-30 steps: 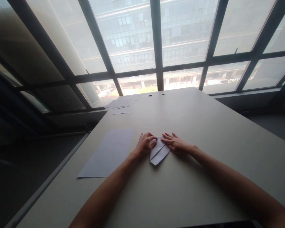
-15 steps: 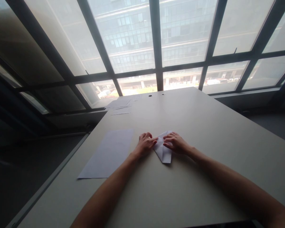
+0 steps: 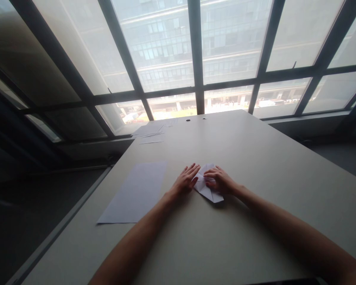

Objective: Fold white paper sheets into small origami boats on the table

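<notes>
- On the pale, smooth tabletop (image 3: 231,138): folded white paper (image 3: 210,193), long axis running away from me, near end slanting right.
- My left hand (image 3: 184,182): fingers slightly spread, at its edge.
- My right hand (image 3: 221,180): curled over it; pinching, I can't tell.

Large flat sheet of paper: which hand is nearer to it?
Left. The left hand is to the right of the large flat sheet, at the left edge of the folded paper; the right hand is farther right, over the folded paper.
</notes>
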`<state>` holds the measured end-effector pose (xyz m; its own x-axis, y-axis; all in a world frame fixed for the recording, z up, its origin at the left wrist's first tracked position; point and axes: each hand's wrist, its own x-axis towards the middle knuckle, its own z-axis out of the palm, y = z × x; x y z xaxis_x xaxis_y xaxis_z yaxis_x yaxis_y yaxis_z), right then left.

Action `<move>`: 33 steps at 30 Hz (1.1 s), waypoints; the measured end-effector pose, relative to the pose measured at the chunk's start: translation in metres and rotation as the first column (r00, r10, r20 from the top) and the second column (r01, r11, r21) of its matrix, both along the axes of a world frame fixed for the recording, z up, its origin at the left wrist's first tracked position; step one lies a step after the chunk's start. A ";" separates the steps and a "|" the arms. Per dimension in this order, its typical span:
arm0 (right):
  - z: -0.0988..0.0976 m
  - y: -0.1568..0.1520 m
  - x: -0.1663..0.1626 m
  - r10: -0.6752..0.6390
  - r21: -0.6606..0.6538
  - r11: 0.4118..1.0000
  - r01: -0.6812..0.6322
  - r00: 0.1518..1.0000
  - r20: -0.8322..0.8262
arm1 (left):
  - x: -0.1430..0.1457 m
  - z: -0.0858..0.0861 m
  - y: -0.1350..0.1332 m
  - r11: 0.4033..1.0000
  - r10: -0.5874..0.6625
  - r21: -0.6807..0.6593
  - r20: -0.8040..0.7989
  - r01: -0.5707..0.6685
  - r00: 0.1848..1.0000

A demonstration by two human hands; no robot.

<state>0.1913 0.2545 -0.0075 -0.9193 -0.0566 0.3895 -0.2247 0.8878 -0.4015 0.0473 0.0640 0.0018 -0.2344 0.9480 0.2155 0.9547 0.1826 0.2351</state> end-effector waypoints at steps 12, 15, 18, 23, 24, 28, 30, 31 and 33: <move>-0.010 0.020 -0.006 0.072 -0.129 0.989 -0.072 0.997 -0.001 | 0.004 -0.002 -0.002 0.961 -0.045 -0.274 -0.008 0.041 0.999; -0.012 0.027 -0.012 -0.126 -0.407 0.911 0.068 0.985 -0.118 | 0.006 -0.003 -0.001 0.962 -0.013 -0.272 -0.007 0.011 1.000; -0.010 0.037 -0.017 -0.400 -0.640 0.727 0.248 0.911 -0.101 | 0.009 -0.004 0.000 0.968 0.038 -0.249 -0.013 -0.040 0.999; -0.005 0.034 -0.015 -0.530 -0.452 0.738 0.501 0.845 0.072 | 0.015 -0.002 0.002 0.966 0.198 -0.159 -0.053 -0.205 0.979; -0.003 0.030 -0.014 -0.529 -0.373 0.758 0.535 0.839 0.128 | 0.016 -0.002 0.002 0.962 0.228 -0.140 -0.063 -0.234 0.972; 0.001 0.012 -0.011 -0.507 -0.222 0.797 0.562 0.822 0.258 | 0.020 -0.004 0.002 0.955 0.259 -0.121 -0.105 -0.271 0.960; 0.002 0.005 -0.010 -0.532 -0.116 0.807 0.580 0.797 0.284 | 0.022 -0.007 0.001 0.952 0.257 -0.139 -0.117 -0.272 0.959; 0.002 0.001 -0.009 -0.547 -0.065 0.807 0.586 0.785 0.290 | 0.022 -0.008 0.001 0.949 0.260 -0.149 -0.121 -0.276 0.958; 0.003 -0.004 -0.007 -0.563 -0.015 0.806 0.592 0.774 0.290 | 0.021 -0.011 0.002 0.950 0.244 -0.165 -0.131 -0.264 0.961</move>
